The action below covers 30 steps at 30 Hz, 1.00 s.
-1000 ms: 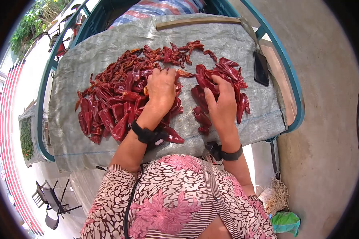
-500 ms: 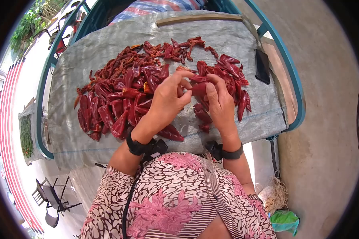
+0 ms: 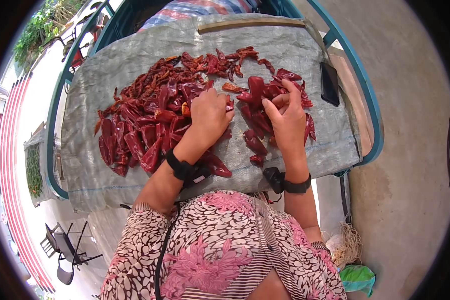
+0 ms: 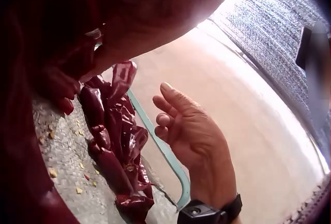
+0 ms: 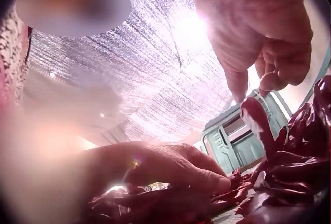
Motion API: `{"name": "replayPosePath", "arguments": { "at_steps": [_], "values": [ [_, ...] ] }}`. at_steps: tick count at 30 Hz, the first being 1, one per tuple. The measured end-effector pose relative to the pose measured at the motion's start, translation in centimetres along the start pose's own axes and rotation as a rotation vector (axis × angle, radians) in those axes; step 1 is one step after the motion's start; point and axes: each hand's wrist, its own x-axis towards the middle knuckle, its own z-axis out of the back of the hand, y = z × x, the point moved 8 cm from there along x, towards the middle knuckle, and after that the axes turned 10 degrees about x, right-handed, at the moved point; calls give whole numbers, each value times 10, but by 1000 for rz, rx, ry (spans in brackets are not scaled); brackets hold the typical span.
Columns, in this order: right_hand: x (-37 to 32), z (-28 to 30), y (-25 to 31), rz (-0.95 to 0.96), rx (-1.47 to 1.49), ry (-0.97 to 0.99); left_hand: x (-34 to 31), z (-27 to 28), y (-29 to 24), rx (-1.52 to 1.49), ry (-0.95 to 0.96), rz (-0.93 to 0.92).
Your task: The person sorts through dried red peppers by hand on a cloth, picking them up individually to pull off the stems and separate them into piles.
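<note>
Head view shows red peppers in three loose groups on a grey woven sheet (image 3: 265,40): a large left heap (image 3: 140,135) of mostly broad, glossy ones, a band of smaller, wrinkled peppers (image 3: 147,82) along its far side, and a smaller right heap (image 3: 257,119). I judge the handling to be partway along. Much of the lot already lies in distinct groups, yet the edges are untidy and both hands are among the peppers. Which heap is dealt with and which is waiting cannot be told from how they lie.

The left hand (image 3: 208,117) is at the inner edge of the left heap, knuckles up, over peppers; whether its fingers grip one or merely touch them, I cannot tell. The right hand (image 3: 290,122) is above the right heap with its fingers loosely bent. The left wrist view shows nothing caught in them, and a glossy pepper (image 3: 256,91) rises from that heap close by the thumb.

A few pieces look unsettled: an orange-tinged pepper (image 3: 232,88) between the far ends of the heaps, a broad pepper (image 3: 215,164) at the near side of the left heap, and a short piece (image 3: 257,160) at the near end of the right one. Pale crumbs (image 4: 53,173) dot the sheet beside the right heap.
</note>
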Motion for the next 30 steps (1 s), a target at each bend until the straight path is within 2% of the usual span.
{"name": "replayPosePath", "arguments": {
  "at_steps": [2,5,7,10,13,16,19,22,23,25,27,30],
  "values": [
    [-3,-3,-6,78,-12,-3,5,-12,-2,87,93,0],
    [-13,-19,-9,-37,-21,208,11,-27,2,123,186,48],
    [-19,-22,-12,-33,-37,221,13,-27,5,109,209,95],
    [-20,-25,-18,-51,10,218,6,5,3,-184,-83,72],
    [-20,-29,-16,-68,80,213,0,24,3,-538,-114,107],
    [-20,-38,-11,-97,165,263,-6,10,5,-937,42,191],
    [-24,-47,-15,-184,322,319,-12,12,-1,-1048,161,214],
    [-24,-44,-17,-183,361,286,-19,12,-4,-1021,246,218],
    [-25,-45,-22,-234,389,296,-20,7,-5,-994,233,141],
    [-26,-46,-32,-333,447,313,-26,7,-8,-1071,276,205],
    [-25,-43,-36,-323,448,289,-30,6,-9,-1076,347,253],
    [-19,-35,-34,-291,443,192,-21,20,5,-512,79,77]
  ]
}}
